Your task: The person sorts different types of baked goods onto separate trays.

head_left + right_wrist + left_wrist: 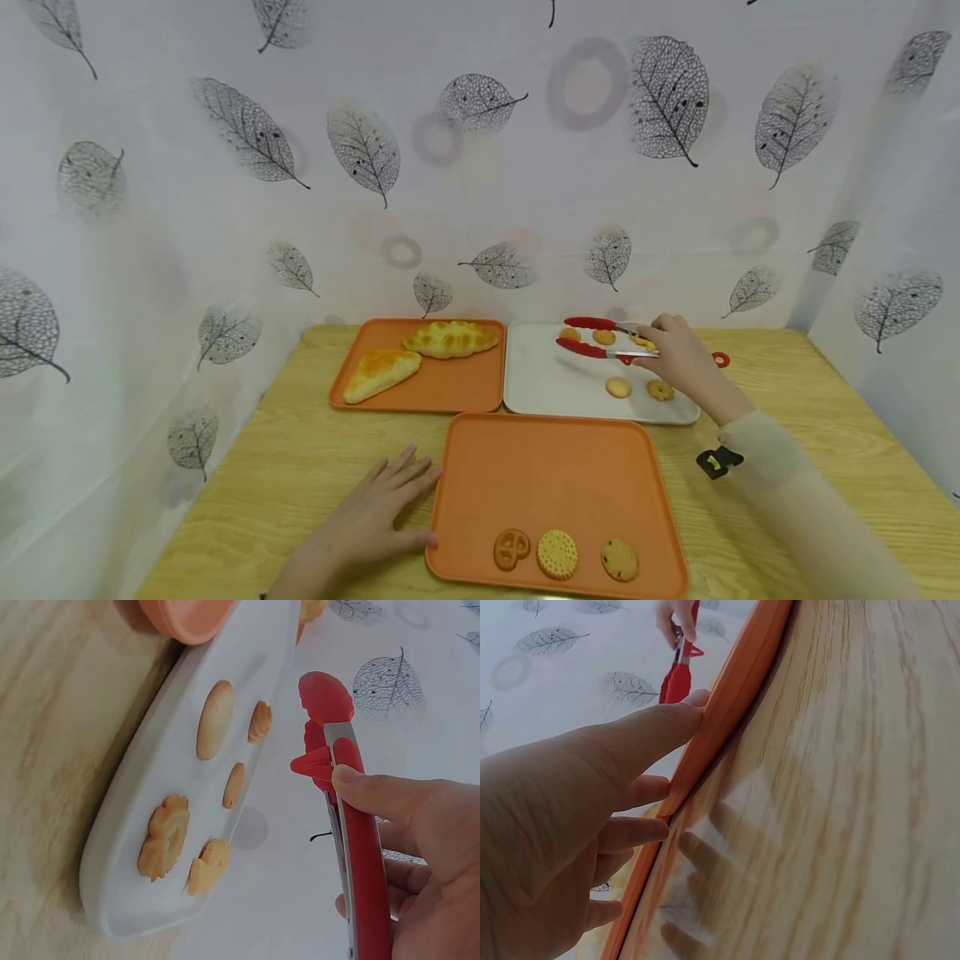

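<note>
In the head view, my right hand (pixel 684 365) holds red-tipped metal tongs (pixel 582 348) over a white tray (pixel 551 387). The right wrist view shows the thumb and curled fingers round the red grip of the tongs (pixel 369 877), their tips spread slightly with nothing between them. On the white tray lie several cookies, among them a flower-shaped cookie (pixel 163 838) and a plain oval one (pixel 215 720). My left hand (pixel 375 518) lies with spread fingers at the left edge of the front orange tray (pixel 551 475); the left wrist view has its fingertips against the rim (pixel 727 697).
A pretzel cookie (pixel 512 550), a dotted round cookie (pixel 557 555) and a speckled cookie (pixel 619 559) lie near the front tray's close edge. Behind, another orange tray (pixel 450 392) bears a triangular pastry (pixel 381 373) and a long bread (pixel 450 340). A leaf-patterned curtain (pixel 480 183) encloses the wooden table.
</note>
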### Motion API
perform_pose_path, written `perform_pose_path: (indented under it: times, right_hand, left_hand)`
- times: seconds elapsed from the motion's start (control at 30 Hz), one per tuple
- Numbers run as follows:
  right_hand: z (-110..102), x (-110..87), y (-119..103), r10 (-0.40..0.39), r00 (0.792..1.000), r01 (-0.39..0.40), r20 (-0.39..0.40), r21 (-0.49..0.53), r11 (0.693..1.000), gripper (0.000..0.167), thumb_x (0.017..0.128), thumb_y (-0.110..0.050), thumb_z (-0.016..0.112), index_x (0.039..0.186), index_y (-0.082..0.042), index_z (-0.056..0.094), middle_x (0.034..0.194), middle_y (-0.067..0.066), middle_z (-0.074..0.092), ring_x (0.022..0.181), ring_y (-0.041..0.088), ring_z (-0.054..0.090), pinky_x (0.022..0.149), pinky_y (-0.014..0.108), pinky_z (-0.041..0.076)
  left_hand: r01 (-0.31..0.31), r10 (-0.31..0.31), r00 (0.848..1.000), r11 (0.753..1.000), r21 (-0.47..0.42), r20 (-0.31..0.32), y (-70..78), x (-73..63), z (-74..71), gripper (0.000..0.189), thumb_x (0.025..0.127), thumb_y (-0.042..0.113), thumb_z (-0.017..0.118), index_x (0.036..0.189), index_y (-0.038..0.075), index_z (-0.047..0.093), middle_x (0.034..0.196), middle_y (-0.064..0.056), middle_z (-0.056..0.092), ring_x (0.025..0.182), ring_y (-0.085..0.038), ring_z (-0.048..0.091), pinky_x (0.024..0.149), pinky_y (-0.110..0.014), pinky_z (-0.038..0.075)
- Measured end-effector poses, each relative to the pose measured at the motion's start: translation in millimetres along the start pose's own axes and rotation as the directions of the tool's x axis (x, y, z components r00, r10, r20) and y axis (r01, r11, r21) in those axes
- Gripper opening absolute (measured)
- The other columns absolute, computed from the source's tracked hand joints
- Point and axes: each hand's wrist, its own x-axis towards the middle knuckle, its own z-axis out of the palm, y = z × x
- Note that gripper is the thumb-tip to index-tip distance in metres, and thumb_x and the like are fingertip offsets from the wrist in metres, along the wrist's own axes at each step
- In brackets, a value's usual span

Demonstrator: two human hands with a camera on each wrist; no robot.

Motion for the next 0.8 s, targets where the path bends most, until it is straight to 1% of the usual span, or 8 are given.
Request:
perform_pose_path:
  times: [0.13, 0.37, 0.43, 0.57, 0.6, 0.7, 0.77, 0.8]
  right_hand:
    - [-3.7, -12.7, -1.2, -0.075, 0.994, 0.078, -0.083, 0.029, 0.997, 0.050, 0.078, -0.015, 0.081, 0.119, 0.009, 0.064, 0.099, 0.021, 0.056, 0.087, 0.032, 0.048, 0.069, 0.041, 0.044]
    - [-11.4, -35.5, -11.6, -0.176, 0.965, 0.191, -0.197, 0.060, 0.980, 0.049, 0.070, -0.011, 0.086, 0.113, 0.007, 0.069, 0.093, 0.015, 0.057, 0.083, 0.026, 0.047, 0.065, 0.037, 0.040]
    - [-13.3, -41.6, -15.2, -0.217, 0.948, 0.236, -0.231, 0.055, 0.970, 0.051, 0.066, -0.009, 0.087, 0.111, 0.006, 0.070, 0.092, 0.014, 0.057, 0.083, 0.025, 0.048, 0.066, 0.037, 0.040]
    - [-17.5, -53.3, -22.8, -0.311, 0.902, 0.333, -0.300, 0.025, 0.943, 0.054, 0.058, -0.007, 0.090, 0.107, 0.005, 0.072, 0.091, 0.013, 0.058, 0.082, 0.023, 0.048, 0.065, 0.036, 0.040]
    - [-18.4, -56.3, -24.7, -0.330, 0.892, 0.351, -0.309, 0.015, 0.936, 0.054, 0.058, -0.009, 0.090, 0.107, 0.004, 0.072, 0.090, 0.012, 0.058, 0.081, 0.022, 0.048, 0.065, 0.036, 0.041]
    - [-19.9, -66.0, -31.2, -0.350, 0.883, 0.374, -0.311, 0.018, 0.927, 0.054, 0.058, -0.013, 0.090, 0.107, 0.001, 0.072, 0.092, 0.010, 0.059, 0.082, 0.019, 0.047, 0.063, 0.033, 0.042]
    - [-20.3, -72.3, -36.9, -0.360, 0.878, 0.387, -0.315, 0.026, 0.922, 0.049, 0.072, -0.033, 0.082, 0.108, -0.001, 0.072, 0.094, 0.009, 0.060, 0.083, 0.018, 0.047, 0.063, 0.032, 0.043]
    - [-20.0, -75.5, -39.6, -0.363, 0.877, 0.394, -0.315, 0.038, 0.918, 0.051, 0.077, -0.041, 0.076, 0.109, -0.002, 0.072, 0.096, 0.009, 0.060, 0.084, 0.018, 0.047, 0.062, 0.031, 0.044]
  left_hand:
    - [-0.008, 0.008, 1.000, 1.000, -0.003, -0.009, 0.0, -0.1, 0.2, 0.082, 0.086, 0.070, 0.052, 0.152, 0.024, 0.037, 0.157, -0.004, 0.037, 0.151, -0.030, 0.019, 0.117, -0.063, 0.021]
    - [-0.008, 0.008, 1.000, 1.000, -0.002, -0.008, 0.5, 0.3, 0.1, 0.082, 0.085, 0.070, 0.053, 0.152, 0.024, 0.037, 0.157, -0.004, 0.037, 0.151, -0.031, 0.020, 0.118, -0.062, 0.021]
    - [-0.005, 0.005, 1.000, 1.000, -0.004, -0.004, 0.9, 0.4, -0.3, 0.083, 0.085, 0.070, 0.053, 0.152, 0.024, 0.036, 0.157, -0.004, 0.037, 0.151, -0.030, 0.019, 0.118, -0.062, 0.020]
    - [-0.002, 0.002, 1.000, 1.000, -0.001, -0.001, 1.4, 0.2, -0.7, 0.083, 0.085, 0.071, 0.052, 0.152, 0.024, 0.036, 0.157, -0.004, 0.037, 0.151, -0.030, 0.018, 0.119, -0.062, 0.020]
    - [-0.002, 0.002, 1.000, 1.000, 0.001, -0.001, 1.5, 0.1, -0.6, 0.083, 0.085, 0.071, 0.052, 0.152, 0.024, 0.036, 0.157, -0.004, 0.037, 0.151, -0.030, 0.018, 0.119, -0.062, 0.020]
    - [0.002, -0.002, 1.000, 1.000, 0.000, 0.007, 1.9, -0.3, -1.0, 0.084, 0.085, 0.071, 0.051, 0.153, 0.024, 0.035, 0.158, -0.003, 0.036, 0.152, -0.029, 0.018, 0.119, -0.061, 0.020]
    - [0.008, -0.008, 1.000, 1.000, -0.003, 0.014, 1.3, -0.2, -1.1, 0.084, 0.085, 0.072, 0.051, 0.153, 0.025, 0.035, 0.158, -0.003, 0.035, 0.152, -0.028, 0.017, 0.119, -0.061, 0.019]
    - [0.010, -0.010, 1.000, 1.000, -0.004, 0.017, 1.2, -0.1, -1.0, 0.084, 0.085, 0.072, 0.051, 0.153, 0.025, 0.034, 0.158, -0.002, 0.035, 0.152, -0.028, 0.017, 0.120, -0.061, 0.019]
